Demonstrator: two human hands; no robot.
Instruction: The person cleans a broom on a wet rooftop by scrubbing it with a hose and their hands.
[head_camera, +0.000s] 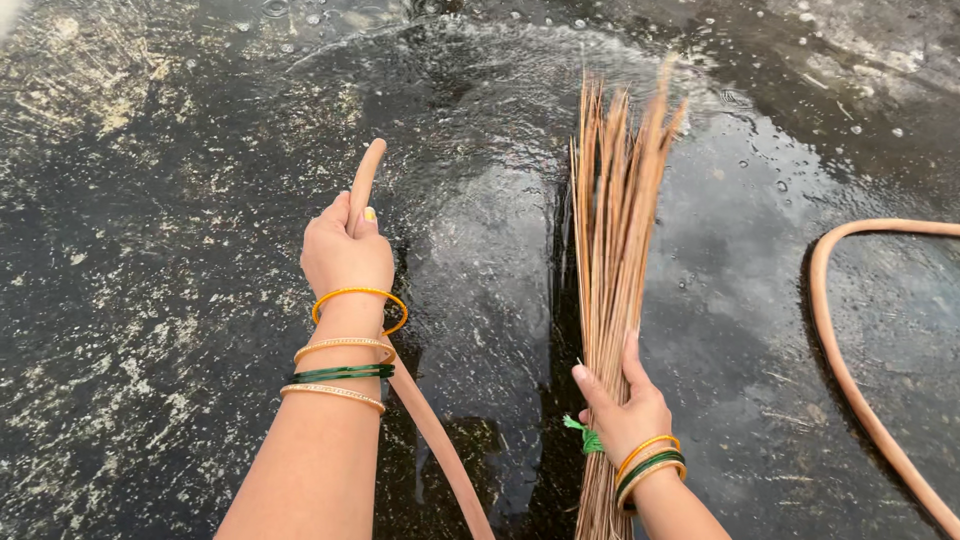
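My left hand (346, 250) grips the end of a tan water hose (364, 182), whose nozzle points away and up over the wet ground; the hose runs back under my left forearm to the bottom edge. My right hand (622, 405) holds a bundle broom of thin brown sticks (613, 210), tied with a green string (584, 434) near my fingers. The broom's bristle tips rest on the wet floor ahead. Both wrists carry orange, gold and green bangles.
The ground is dark, rough, wet concrete (170, 200) with a sheet of water and bubbles (480, 120) spreading in front. A loop of the same tan hose (840, 330) curves along the right side.
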